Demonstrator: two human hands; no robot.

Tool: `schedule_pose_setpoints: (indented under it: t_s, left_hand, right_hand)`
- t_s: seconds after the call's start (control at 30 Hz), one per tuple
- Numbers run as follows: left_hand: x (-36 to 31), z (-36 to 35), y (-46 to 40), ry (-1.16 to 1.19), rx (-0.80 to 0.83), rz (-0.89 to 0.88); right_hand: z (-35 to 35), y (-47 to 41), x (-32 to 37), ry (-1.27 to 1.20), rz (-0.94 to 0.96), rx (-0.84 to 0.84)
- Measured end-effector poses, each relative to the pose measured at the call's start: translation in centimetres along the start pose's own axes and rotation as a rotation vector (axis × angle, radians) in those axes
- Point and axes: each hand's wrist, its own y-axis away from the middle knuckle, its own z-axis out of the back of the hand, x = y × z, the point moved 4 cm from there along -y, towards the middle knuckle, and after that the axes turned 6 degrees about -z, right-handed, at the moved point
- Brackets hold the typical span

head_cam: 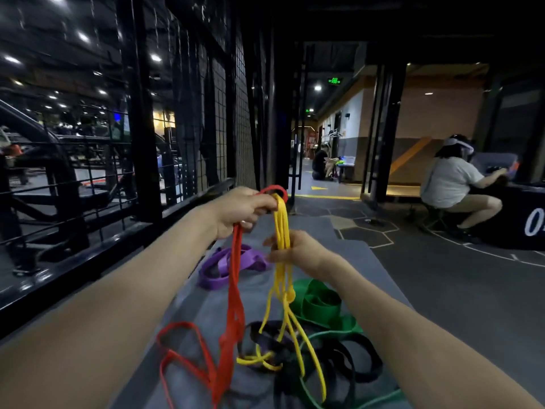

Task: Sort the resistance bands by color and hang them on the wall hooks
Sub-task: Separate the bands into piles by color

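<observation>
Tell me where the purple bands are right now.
In the head view the purple bands lie heaped on the grey mat, centre-left, behind the hanging red bands and below the left hand.

You've got five band colours going: red bands [234, 296], yellow bands [281, 231], purple bands [224, 264], green bands [318, 302], black bands [348, 358]. Too tangled for exact counts. Two other people [454, 184] back there.
</observation>
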Motion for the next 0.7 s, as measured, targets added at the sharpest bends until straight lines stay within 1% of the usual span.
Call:
schedule_pose_setpoints:
  t_s: [0.07, 0.1, 0.2, 0.3, 0.33, 0.37, 0.43, 0.5, 0.53, 0.6, 0.7]
  left_hand:
    - [-0.4, 0.7, -0.4, 0.048, -0.017, -0.013]
    - [-0.3, 1.1, -0.7, 0.104, -0.056, -0.014]
    - [0.8, 2.9, -1.4, 0.288, -0.234, 0.005]
    - [2.2, 5.1, -1.6, 0.526, -0.402, 0.002]
    - [2.6, 5.8, -1.7, 0.572, -0.447, 0.0]
    - [3.1, 6.4, -1.6, 0.585, -0.481, 0.004]
    - [4.2, 7.0, -1.6, 0.51, -0.505, 0.024]
    - [5.6, 6.9, -1.6, 0.405, -0.493, 0.062]
    - [6.3, 6.5, -1.6, 0.375, -0.485, 0.089]
    - [8.0, 5.6, -1.5, 0.33, -0.481, 0.148]
    - [9.8, 3.7, -1.5, 0.34, -0.461, 0.212]
  right_hand:
    - [-0.1, -0.6, -1.6, 0.026, -0.016, 0.001]
    - [-0.2, -0.9, -2.6, 0.05, -0.03, -0.008]
    - [-0.1, -1.0, -6.3, 0.23, -0.098, -0.008]
    - [0.1, 0.1, -9.9, 0.397, -0.149, 0.065]
    - [0.4, 0.5, -10.8, 0.431, -0.165, 0.077]
    - [0.7, 0.8, -11.3, 0.438, -0.175, 0.069]
    - [1.7, 0.7, -11.3, 0.485, -0.167, 0.04]
    - [3.0, 0.5, -9.5, 0.642, -0.166, 0.02]
    - [3.7, 0.3, -8.2, 0.683, -0.148, -0.019]
    - [5.6, -0.2, -5.5, 0.617, -0.092, -0.127]
    - [8.8, -1.0, -2.6, 0.359, -0.065, -0.271]
